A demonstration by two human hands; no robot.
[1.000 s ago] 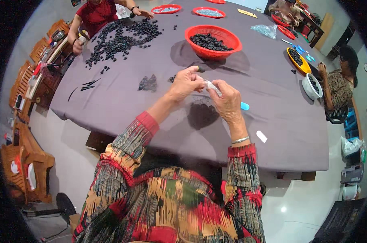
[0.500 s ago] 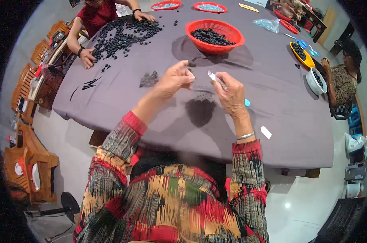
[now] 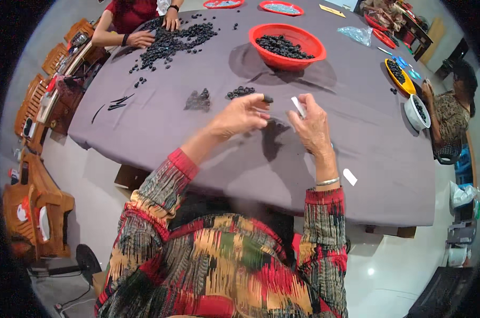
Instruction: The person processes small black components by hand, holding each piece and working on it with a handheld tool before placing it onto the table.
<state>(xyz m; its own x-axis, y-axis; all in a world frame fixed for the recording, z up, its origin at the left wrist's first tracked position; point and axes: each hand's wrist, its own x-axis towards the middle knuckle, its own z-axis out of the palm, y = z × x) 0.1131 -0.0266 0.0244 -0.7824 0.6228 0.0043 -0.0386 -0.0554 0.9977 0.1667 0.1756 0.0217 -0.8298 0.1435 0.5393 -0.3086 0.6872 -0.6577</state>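
Note:
My left hand (image 3: 242, 117) hovers over the grey tablecloth with its fingers apart and nothing visible between them. A black cover (image 3: 268, 99) sits on its index fingertip. In my right hand (image 3: 315, 127) is a small, slim white tool (image 3: 298, 106), pinched between thumb and fingers; its working end is too small to make out. Just beyond my left hand lies a small heap of round black pieces (image 3: 241, 92), like beads or berries. Beside it is a clear bag of black pieces (image 3: 197, 99). Below my hands a dark patch (image 3: 273, 140) shows on the cloth.
A red colander (image 3: 316, 49) of black pieces stands beyond my hands. At the far left another person's hands (image 3: 140, 39) touch a spread pile (image 3: 171, 45). Black strips (image 3: 118, 102) lie left, a white tag (image 3: 350, 176) right. A white bowl (image 3: 417, 119) stands near a seated person.
Both my hands have shifted slightly right, and my left fingers have spread. The small black heap, previously behind my left hand, now shows. The other person's hands have moved inward on the pile.

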